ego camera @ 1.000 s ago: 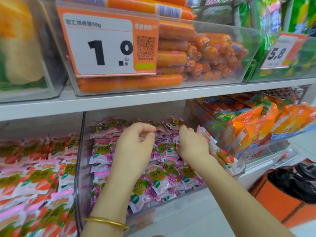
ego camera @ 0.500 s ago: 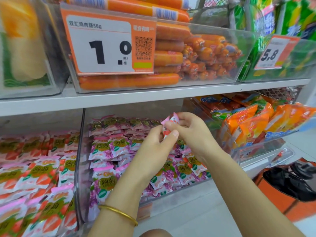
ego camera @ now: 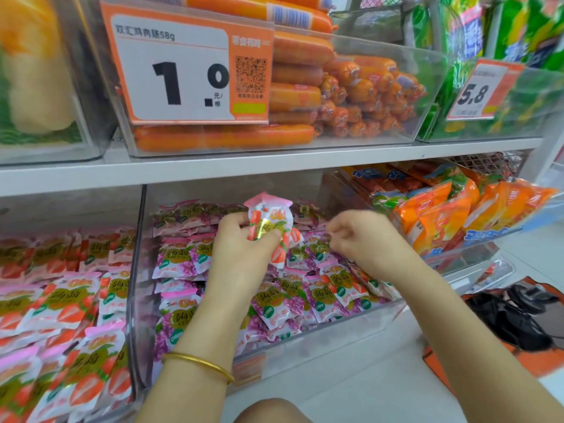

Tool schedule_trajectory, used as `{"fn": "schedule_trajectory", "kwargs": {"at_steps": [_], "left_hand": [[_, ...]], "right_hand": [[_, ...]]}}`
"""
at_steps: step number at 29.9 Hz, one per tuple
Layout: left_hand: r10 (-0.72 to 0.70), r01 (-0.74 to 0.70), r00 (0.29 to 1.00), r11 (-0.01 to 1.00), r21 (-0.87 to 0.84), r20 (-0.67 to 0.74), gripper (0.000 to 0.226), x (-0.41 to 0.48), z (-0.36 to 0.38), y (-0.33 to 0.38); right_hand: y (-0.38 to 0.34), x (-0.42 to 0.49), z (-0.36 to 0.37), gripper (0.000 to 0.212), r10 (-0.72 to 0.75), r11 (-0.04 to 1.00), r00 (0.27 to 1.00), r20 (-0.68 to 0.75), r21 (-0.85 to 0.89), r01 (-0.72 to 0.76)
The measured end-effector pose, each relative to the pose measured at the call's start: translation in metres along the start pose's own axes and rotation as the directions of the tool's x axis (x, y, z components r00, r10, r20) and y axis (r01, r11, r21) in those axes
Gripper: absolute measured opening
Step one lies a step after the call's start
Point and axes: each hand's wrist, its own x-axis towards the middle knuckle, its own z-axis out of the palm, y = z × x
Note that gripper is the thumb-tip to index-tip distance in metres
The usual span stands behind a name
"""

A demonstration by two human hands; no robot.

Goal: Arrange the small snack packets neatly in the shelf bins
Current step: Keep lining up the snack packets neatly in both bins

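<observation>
Over the clear middle bin (ego camera: pixel 136 270) on the lower shelf, the left hand (ego camera: pixel 244 254) pinches a small strawberry-print snack packet (ego camera: pixel 268 216) upright between thumb and curled fingers, its pink sealed top poking above the knuckles; a second strawberry-print packet (ego camera: pixel 282 253) hangs just below the same grip. Beneath them the bin is filled with purple grape-print packets (ego camera: pixel 183 257), lying in rough overlapping rows. The right hand (ego camera: pixel 363 239) hovers just beside the left hand, apart from the held packets, its fingers curled in on themselves and blurred. A gold bangle (ego camera: pixel 198 363) circles the left wrist. Matching strawberry-print packets (ego camera: pixel 70 300) fill the neighbouring bin to the left, and orange snack bags (ego camera: pixel 442 215) stand in the bin to the right. On the shelf above, orange sausages (ego camera: pixel 293 96) are stacked behind a price tag (ego camera: pixel 183 71) reading 1.0.
</observation>
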Motion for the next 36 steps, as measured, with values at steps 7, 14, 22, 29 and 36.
{"fn": "schedule_trajectory", "kwargs": {"at_steps": [7,14,22,29,36], "left_hand": [[-0.055,0.053,0.996,0.998,0.043,0.064,0.007,0.001,0.004,-0.008],[-0.046,0.043,0.995,0.998,0.036,0.088,0.01,0.002,0.001,-0.013],[-0.1,0.108,0.988,0.992,-0.068,0.119,0.019,0.001,-0.005,-0.013],[0.031,-0.031,1.0,0.999,-0.02,-0.007,0.013,-0.024,-0.02,0.009],[0.156,-0.154,0.987,0.987,0.047,-0.038,0.011,-0.064,-0.112,0.029]], "right_hand": [[-0.006,-0.017,0.036,0.021,0.086,0.866,0.977,0.194,-0.5,0.023],[-0.006,-0.014,0.044,0.011,0.009,0.878,0.989,0.148,-0.474,0.063],[-0.007,-0.017,0.028,0.016,0.142,0.939,0.924,-0.356,0.343,-0.013],[-0.063,-0.029,0.017,0.017,0.143,0.253,0.99,0.02,0.966,-0.056],[-0.14,-0.047,0.026,0.019,-0.278,0.163,0.942,0.185,0.976,-0.143]]}}
